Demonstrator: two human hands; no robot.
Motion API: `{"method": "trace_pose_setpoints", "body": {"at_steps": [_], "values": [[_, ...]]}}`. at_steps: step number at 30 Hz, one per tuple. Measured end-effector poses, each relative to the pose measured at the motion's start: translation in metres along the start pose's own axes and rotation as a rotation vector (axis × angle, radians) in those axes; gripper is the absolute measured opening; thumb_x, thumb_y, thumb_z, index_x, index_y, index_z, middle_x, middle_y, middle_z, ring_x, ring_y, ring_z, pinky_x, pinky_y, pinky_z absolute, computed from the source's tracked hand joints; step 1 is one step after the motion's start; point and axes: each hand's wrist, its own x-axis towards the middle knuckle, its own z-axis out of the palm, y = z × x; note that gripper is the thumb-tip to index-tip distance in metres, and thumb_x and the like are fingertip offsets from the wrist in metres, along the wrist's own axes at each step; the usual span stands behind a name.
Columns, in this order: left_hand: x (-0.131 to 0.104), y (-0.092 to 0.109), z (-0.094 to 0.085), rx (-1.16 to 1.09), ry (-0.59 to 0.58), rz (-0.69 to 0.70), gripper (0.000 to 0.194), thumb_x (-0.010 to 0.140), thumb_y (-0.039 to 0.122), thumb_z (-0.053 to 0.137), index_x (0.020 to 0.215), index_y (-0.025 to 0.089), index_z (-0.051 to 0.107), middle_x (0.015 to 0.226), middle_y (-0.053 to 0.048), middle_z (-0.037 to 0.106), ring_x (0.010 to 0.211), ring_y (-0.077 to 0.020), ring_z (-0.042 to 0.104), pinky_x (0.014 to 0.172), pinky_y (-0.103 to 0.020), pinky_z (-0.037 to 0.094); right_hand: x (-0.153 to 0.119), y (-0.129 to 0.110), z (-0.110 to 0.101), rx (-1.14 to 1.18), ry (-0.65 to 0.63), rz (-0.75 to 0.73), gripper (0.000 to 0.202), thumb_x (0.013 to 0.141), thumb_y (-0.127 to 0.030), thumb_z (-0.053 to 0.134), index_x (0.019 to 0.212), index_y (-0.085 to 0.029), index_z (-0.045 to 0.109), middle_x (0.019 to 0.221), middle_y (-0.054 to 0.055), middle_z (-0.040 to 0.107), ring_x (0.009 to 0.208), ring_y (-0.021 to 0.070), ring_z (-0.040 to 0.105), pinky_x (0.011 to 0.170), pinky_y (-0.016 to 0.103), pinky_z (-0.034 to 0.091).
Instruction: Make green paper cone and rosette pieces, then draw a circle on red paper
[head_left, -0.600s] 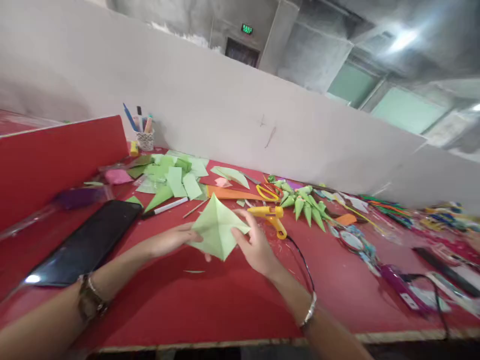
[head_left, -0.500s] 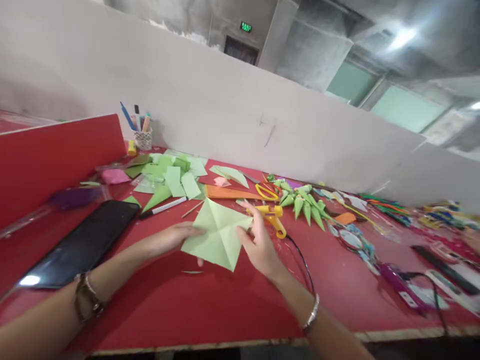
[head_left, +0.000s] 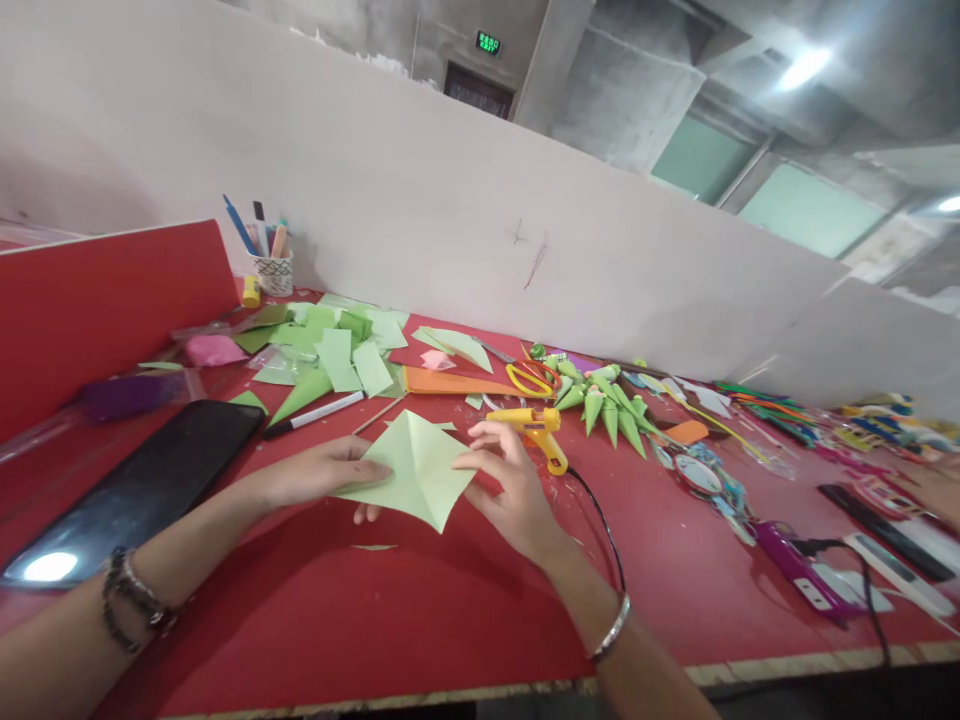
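Observation:
A light green sheet of creased paper (head_left: 414,472) is held above the red table, one corner toward me and a fold line running down its middle. My left hand (head_left: 330,472) grips its left side, thumb on top and fingers underneath. At the right corner, my right hand (head_left: 504,485) pinches the paper between thumb and fingers. Just beyond that hand lies a yellow glue gun (head_left: 536,430) with a black cord. A thin paper scrap (head_left: 373,547) rests on the table below the sheet.
A black phone (head_left: 142,490) lies at left beside a marker (head_left: 315,414). Green paper pieces (head_left: 337,358), orange-handled scissors (head_left: 531,378) and green paper cones (head_left: 609,405) line the back. A purple power strip (head_left: 806,570) sits at right. Another person's hand (head_left: 934,488) shows at the far right edge.
The paper has dipped slightly and now bends along its middle crease instead of lying flatter. My right hand's fingers have shifted on its right corner. Another person's hand has come in at far right.

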Motion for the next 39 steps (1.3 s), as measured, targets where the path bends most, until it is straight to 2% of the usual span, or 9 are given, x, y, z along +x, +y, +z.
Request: {"method": "trace_pose_setpoints", "body": {"at_steps": [6,9,13,16,20,25,30,35,39], "values": [[0.002,0.001,-0.004,0.069,-0.067,0.086,0.032,0.080,0.041,0.050,0.068,0.015,0.064,0.063,-0.003,0.064,0.057,-0.0129,0.057,0.059,-0.023,0.043,0.002,0.001,0.003,0.152,0.023,0.078,0.007,0.081,-0.022,0.055,0.082,-0.022,0.062,0.105,0.005,0.046,0.094,0.0149,0.053,0.086,0.032,0.045],[0.002,0.003,-0.004,0.012,0.029,0.133,0.028,0.081,0.040,0.050,0.096,0.020,0.062,0.073,-0.002,0.067,0.058,-0.0127,0.057,0.066,-0.026,0.044,0.003,0.002,0.005,0.190,0.030,0.134,0.007,0.081,-0.026,0.056,0.082,-0.022,0.062,0.102,0.005,0.050,0.094,0.0157,0.054,0.085,0.032,0.044],[0.003,0.000,-0.003,-0.180,0.126,0.260,0.063,0.079,0.061,0.036,0.127,0.020,0.041,0.074,-0.004,0.066,0.065,-0.0181,0.059,0.075,-0.034,0.044,0.002,0.003,0.009,0.247,0.155,0.251,0.010,0.078,-0.027,0.057,0.072,-0.020,0.057,0.099,0.005,0.051,0.092,0.0164,0.054,0.076,0.028,0.047],[0.007,-0.005,0.004,-0.190,0.142,0.384,0.080,0.068,0.069,0.045,0.128,0.017,0.040,0.068,-0.004,0.063,0.069,-0.0204,0.058,0.074,-0.034,0.044,0.001,0.002,0.014,0.303,0.211,0.349,0.014,0.077,-0.028,0.058,0.067,-0.019,0.054,0.099,0.005,0.050,0.089,0.0161,0.055,0.064,0.024,0.049],[0.014,-0.008,0.022,-0.087,0.351,0.394,0.062,0.071,0.046,0.061,0.124,0.022,0.040,0.074,0.000,0.059,0.066,-0.0134,0.052,0.064,-0.025,0.043,0.000,0.000,0.021,0.363,0.182,0.390,0.010,0.075,-0.025,0.057,0.068,-0.019,0.055,0.100,0.006,0.051,0.089,0.0162,0.055,0.066,0.024,0.049],[0.020,-0.012,0.037,-0.058,0.381,0.345,0.043,0.078,0.039,0.056,0.115,0.021,0.045,0.093,-0.005,0.059,0.075,-0.0140,0.055,0.068,-0.026,0.046,-0.002,0.001,0.026,0.427,0.142,0.387,0.008,0.073,-0.026,0.060,0.071,-0.019,0.057,0.105,0.006,0.049,0.092,0.0162,0.056,0.073,0.027,0.050],[0.019,-0.015,0.039,-0.046,0.393,0.381,0.055,0.076,0.036,0.058,0.124,0.026,0.033,0.109,-0.007,0.053,0.091,-0.0184,0.055,0.078,-0.031,0.047,-0.003,0.001,0.026,0.388,0.123,0.361,0.009,0.071,-0.023,0.063,0.068,-0.019,0.055,0.106,0.005,0.050,0.097,0.0167,0.055,0.077,0.029,0.049],[0.019,-0.016,0.035,0.027,0.451,0.422,0.035,0.078,0.037,0.055,0.109,0.023,0.044,0.106,-0.005,0.051,0.092,-0.0169,0.052,0.082,-0.030,0.045,-0.004,-0.002,0.024,0.491,0.024,0.337,0.008,0.070,-0.017,0.062,0.069,-0.019,0.055,0.108,0.005,0.051,0.102,0.0169,0.055,0.079,0.029,0.050],[0.015,-0.016,0.030,-0.003,0.441,0.479,0.055,0.078,0.039,0.053,0.127,0.030,0.030,0.112,-0.005,0.046,0.098,-0.0189,0.050,0.083,-0.031,0.044,-0.005,-0.004,0.024,0.546,-0.027,0.337,0.007,0.071,-0.019,0.062,0.068,-0.019,0.055,0.108,0.005,0.052,0.100,0.0166,0.056,0.078,0.030,0.050]]}}
